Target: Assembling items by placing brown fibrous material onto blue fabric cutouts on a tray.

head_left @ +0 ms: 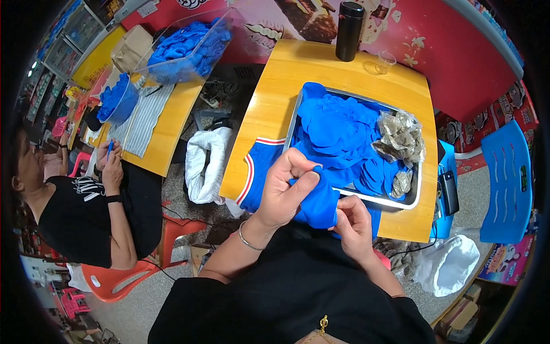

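Note:
A piece of blue cloth (318, 203) is stretched between my two hands, above the near edge of the table. My left hand (285, 192) pinches its upper left part between thumb and fingers. With closed fingertips, my right hand (353, 226) grips the lower right edge. Under my hands lies a blue sleeveless garment (264, 166) with red and white trim, partly hidden. Just beyond stands a metal tray (417, 186) heaped with round blue cloth pieces (338, 123). Crumpled clear plastic (401, 136) and a smaller wrapped bundle (402, 184) sit at the tray's right side.
On the wooden table (281, 74) stand a black flask (349, 31) and a clear cup (385, 62). White sacks (201, 172) flank it. A co-worker (74, 212) sits left, near a tub (122, 106) and bin (189, 49) of blue cloth. A blue chair (507, 183) is right.

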A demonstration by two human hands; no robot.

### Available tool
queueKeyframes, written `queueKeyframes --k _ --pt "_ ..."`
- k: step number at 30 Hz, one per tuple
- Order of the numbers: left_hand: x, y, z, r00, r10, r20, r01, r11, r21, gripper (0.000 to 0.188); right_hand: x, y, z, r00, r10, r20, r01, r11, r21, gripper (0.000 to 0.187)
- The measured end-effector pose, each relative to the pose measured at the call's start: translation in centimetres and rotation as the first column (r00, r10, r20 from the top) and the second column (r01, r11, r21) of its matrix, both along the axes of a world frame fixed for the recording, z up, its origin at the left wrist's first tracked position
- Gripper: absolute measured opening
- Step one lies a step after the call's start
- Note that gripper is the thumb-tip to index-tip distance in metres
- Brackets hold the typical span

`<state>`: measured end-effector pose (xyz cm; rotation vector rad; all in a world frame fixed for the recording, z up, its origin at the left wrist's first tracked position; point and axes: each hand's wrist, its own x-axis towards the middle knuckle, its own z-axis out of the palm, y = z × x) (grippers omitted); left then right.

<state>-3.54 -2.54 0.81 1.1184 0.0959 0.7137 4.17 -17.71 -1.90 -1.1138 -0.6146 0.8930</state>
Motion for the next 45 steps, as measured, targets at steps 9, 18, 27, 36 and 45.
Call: queueKeyframes --k 9,18,27,36,45 --pt "-0.3 0.1 -0.6 0.994 -0.101 0.032 0.101 0.995 0.01 0.017 0.7 -0.3 -0.9 0.955 0.212 -0.206 -0.191 0.975 0.117 0.011" --pt "-1.3 0.0 -0.5 0.999 -0.031 -0.011 0.032 0.991 0.132 0.015 0.1 0.9 -0.2 0.757 -0.361 0.544 0.298 0.932 0.205 0.01" --pt "-2.2 1.0 0.7 0.998 0.059 -0.038 -0.047 0.967 0.251 0.012 0.5 1.6 -0.7 0.873 -0.208 0.441 0.184 0.978 0.097 0.011" --pt "-2.7 0.5 1.2 0.989 0.128 0.072 -0.146 0.858 0.493 0.008 1.4 -1.5 -5.1 0.785 -0.242 0.57 0.301 0.954 -0.008 0.017" --pt "-4.0 0.0 1.1 0.979 0.166 0.121 -0.2 0.909 0.365 0.011 -0.2 -0.9 -3.3 0.811 -0.143 0.567 0.169 0.986 0.008 0.009"
